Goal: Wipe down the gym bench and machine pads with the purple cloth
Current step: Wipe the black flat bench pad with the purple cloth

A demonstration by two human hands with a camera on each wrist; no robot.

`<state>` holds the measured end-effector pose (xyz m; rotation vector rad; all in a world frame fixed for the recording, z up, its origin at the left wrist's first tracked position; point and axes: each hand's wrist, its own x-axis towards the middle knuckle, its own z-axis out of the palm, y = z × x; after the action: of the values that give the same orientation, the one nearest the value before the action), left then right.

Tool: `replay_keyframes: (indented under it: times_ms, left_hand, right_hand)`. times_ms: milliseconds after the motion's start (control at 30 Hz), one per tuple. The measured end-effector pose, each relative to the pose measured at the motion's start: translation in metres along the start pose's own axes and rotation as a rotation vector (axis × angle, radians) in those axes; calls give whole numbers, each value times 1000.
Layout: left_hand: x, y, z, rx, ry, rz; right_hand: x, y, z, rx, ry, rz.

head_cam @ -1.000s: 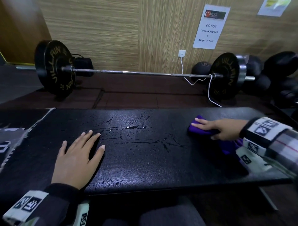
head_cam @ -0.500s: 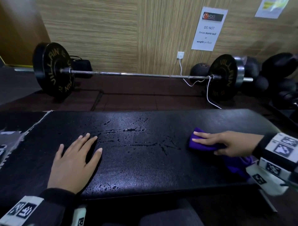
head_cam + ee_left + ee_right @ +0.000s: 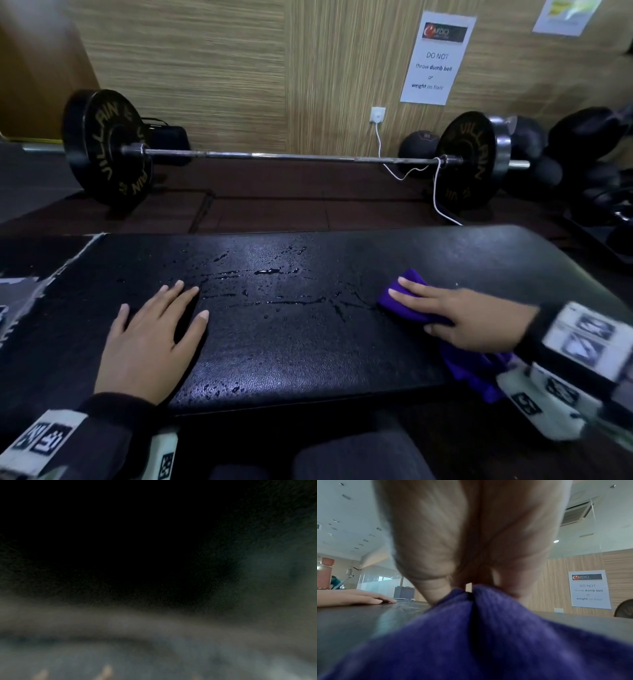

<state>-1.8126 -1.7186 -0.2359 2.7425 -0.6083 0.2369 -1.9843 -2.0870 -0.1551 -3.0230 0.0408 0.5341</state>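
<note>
1. Purple cloth point(image 3: 409, 308) lies bunched on the right part of the table point(image 3: 308, 342), under your right hand point(image 3: 469, 318), whose grip is fingers laid straight along the top, pressing it down.
2. The wet streaks point(image 3: 274, 291) lie to the left of the cloth, between your two hands; the table's long axis runs left to right, so your stroke probably goes leftward along it.
3. Your left hand point(image 3: 150, 342) rests flat with fingers spread, holding nothing, just beyond the streaks; its wrist view is dark.
</note>
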Motion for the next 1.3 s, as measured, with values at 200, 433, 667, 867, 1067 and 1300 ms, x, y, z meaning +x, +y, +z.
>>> replay_keyframes:
  times_ms: [200, 433, 667, 867, 1067, 1300]
  left_hand:
    - [-1, 2, -1, -14, 11, 9]
    - [-1, -1, 1, -3, 17, 8]
    - [-3, 1, 0, -6, 5, 7]
    - [-3, 1, 0, -16, 16, 16]
    - [-2, 1, 1, -2, 19, 26]
    - [-3, 0, 0, -5, 18, 29]
  right_hand:
    - [-65, -10, 57, 239, 175, 93]
    - [-38, -31, 88, 174, 650, 390]
    - [-18, -67, 88, 87, 763, 220]
    - [-62, -38, 119, -87, 760, -41]
    - [-51, -12, 108, 45, 831, 248]
    - [-17, -65, 96, 1, 856, 188]
